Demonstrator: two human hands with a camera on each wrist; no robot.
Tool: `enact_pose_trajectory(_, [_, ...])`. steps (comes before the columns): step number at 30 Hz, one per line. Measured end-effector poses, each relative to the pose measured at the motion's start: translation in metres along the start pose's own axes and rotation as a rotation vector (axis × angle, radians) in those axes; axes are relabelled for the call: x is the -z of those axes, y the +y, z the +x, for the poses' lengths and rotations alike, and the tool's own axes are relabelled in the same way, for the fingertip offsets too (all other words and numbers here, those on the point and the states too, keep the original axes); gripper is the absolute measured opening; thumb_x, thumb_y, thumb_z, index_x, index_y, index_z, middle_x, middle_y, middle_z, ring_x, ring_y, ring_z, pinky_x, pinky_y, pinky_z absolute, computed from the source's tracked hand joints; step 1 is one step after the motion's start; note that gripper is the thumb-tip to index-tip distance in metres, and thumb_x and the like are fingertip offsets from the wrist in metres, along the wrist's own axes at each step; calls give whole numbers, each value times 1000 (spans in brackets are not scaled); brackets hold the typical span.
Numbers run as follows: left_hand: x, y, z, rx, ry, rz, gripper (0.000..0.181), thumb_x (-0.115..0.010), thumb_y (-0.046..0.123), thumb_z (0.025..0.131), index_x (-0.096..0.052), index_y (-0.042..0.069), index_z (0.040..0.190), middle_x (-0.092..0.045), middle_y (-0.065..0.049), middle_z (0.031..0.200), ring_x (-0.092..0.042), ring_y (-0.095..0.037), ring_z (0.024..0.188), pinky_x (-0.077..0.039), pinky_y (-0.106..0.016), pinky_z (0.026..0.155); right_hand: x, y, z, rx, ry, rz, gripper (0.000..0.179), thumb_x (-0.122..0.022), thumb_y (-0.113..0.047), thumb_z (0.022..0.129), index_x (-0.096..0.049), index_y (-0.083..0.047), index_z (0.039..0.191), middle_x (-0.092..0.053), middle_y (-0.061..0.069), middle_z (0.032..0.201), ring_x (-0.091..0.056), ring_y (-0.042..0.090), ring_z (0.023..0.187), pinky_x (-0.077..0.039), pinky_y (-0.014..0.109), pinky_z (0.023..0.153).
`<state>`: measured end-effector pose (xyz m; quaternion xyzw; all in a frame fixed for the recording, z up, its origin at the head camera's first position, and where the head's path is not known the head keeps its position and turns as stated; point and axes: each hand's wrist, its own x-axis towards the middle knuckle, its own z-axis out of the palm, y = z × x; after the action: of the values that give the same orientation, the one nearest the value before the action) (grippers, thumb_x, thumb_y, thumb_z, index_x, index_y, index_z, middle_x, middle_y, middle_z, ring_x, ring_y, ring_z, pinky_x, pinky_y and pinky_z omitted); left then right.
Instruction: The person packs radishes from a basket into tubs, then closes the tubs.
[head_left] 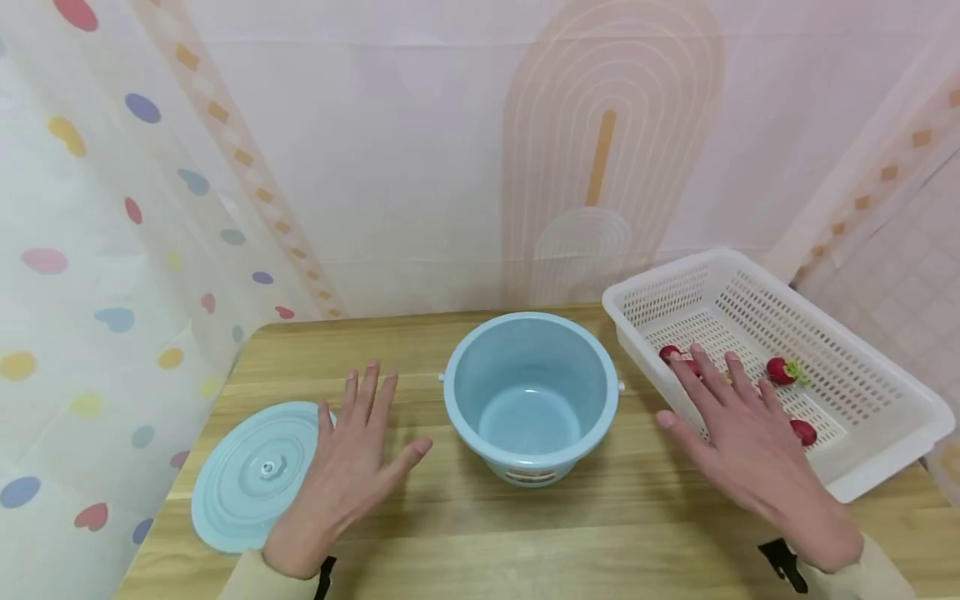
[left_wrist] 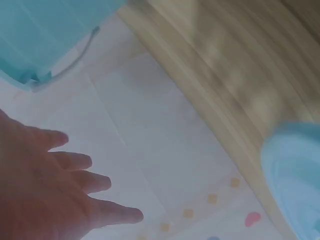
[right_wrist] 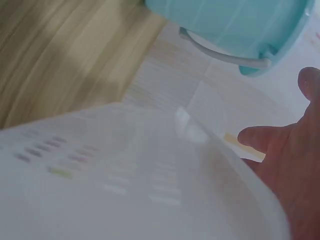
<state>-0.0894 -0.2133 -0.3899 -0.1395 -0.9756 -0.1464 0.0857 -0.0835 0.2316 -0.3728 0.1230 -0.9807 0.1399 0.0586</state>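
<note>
In the head view a light blue bucket [head_left: 531, 417] stands upright in the middle of the wooden table, with nothing inside. My left hand [head_left: 348, 467], fingers spread and straight, hovers between the bucket and a round blue lid [head_left: 258, 475], overlapping the lid's right edge in this view. My right hand [head_left: 750, 454] is likewise spread flat, over the near left side of a white perforated basket [head_left: 885, 400]. Several red strawberry-like fruits lie in it; one with green leaves [head_left: 782, 371] shows beyond my fingertips, and others are partly hidden by my hand. Neither hand holds anything.
The wooden table [head_left: 480, 550] ends at a patterned curtain [head_left: 390, 167] behind and to the left. The bucket's handle [right_wrist: 225, 56] hangs down its side in the right wrist view. The basket's far corner reaches toward the back edge of the table.
</note>
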Motion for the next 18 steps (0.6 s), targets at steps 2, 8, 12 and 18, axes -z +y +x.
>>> enact_pose_trajectory(2, [0, 5, 2, -16, 12, -34, 94, -57, 59, 99, -19, 4, 165, -7, -18, 172, -5, -45, 157, -10, -81, 113, 4, 2, -3, 7, 7, 10, 75, -45, -55, 106, -24, -17, 166, -18, 15, 171, -8, 51, 154, -7, 76, 117])
enact_pose_trajectory(8, [2, 20, 8, -74, 40, -123, 94, -58, 57, 99, -16, 5, 166, -5, -14, 173, -5, -41, 158, -10, -77, 117, 18, 7, -12, 29, 19, -6, 75, -49, -53, 106, -22, -19, 167, -20, 17, 170, -7, 47, 156, -5, 69, 122])
enact_pose_trajectory(12, [2, 31, 12, -120, 70, -153, 93, -56, 58, 99, -19, 6, 165, -6, -10, 174, -8, -38, 158, -13, -73, 119, 27, 14, -14, 35, 24, -29, 76, -51, -53, 105, -25, -17, 166, -23, 16, 170, -9, 45, 156, -8, 66, 123])
enact_pose_trajectory(18, [0, 44, 18, -158, 86, -183, 92, -54, 61, 99, -16, 10, 167, -8, -9, 174, -8, -35, 159, -16, -70, 120, 44, 25, -8, 41, 22, -42, 77, -54, -52, 104, -28, -13, 165, -28, 18, 168, -16, 49, 154, -17, 69, 119])
